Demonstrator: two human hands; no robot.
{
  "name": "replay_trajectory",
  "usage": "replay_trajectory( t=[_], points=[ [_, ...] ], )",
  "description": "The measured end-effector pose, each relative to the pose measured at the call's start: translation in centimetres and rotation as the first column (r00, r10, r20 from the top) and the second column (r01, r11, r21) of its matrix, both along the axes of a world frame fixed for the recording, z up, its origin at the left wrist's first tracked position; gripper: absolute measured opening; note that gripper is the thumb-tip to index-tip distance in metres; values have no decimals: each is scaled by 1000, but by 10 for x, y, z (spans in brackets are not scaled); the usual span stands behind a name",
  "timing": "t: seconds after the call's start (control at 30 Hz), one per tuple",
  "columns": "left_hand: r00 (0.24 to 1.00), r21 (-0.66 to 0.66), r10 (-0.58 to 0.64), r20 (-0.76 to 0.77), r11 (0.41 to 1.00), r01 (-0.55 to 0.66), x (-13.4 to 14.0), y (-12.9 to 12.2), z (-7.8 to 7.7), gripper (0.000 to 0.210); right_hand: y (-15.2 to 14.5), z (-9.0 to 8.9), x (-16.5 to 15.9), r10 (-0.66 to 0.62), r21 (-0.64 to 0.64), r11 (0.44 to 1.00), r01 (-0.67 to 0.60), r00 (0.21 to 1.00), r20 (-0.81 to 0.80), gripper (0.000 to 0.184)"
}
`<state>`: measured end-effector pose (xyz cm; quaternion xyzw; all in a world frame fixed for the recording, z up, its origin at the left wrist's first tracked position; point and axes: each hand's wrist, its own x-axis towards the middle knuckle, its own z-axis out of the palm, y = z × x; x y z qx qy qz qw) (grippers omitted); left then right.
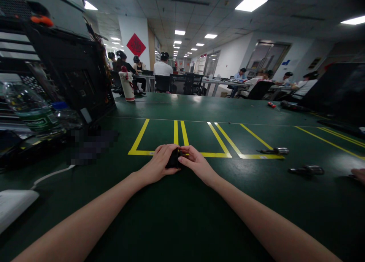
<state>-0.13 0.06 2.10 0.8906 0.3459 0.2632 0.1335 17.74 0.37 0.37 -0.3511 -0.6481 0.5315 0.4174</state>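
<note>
The black object (172, 160) is small and dark wherever I can see it. It sits between my hands, its left side and top partly covered by my left hand (157, 163), its right edge at the fingers of my right hand (199, 164). I cannot make out its exact shape, nor whether it touches the bench (173, 216) beneath my hands.

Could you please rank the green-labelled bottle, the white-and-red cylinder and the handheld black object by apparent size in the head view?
1. Green-labelled bottle
2. White-and-red cylinder
3. Black object, judged by its visible part
</note>
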Motion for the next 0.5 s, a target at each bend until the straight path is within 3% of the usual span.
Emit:
replay_trajectory(
  t=[0.27,0.5],
  points=[
    [1000,26,14,18,1000,-15,0,3,-7,56,-1,2,-1,73,-18,997,-75,994,-83,26],
    [1000,26,10,4,1000,-10,0,2,-5,55,0,1,-1,11,10,1000,-11,999,-30,25]
  ],
)
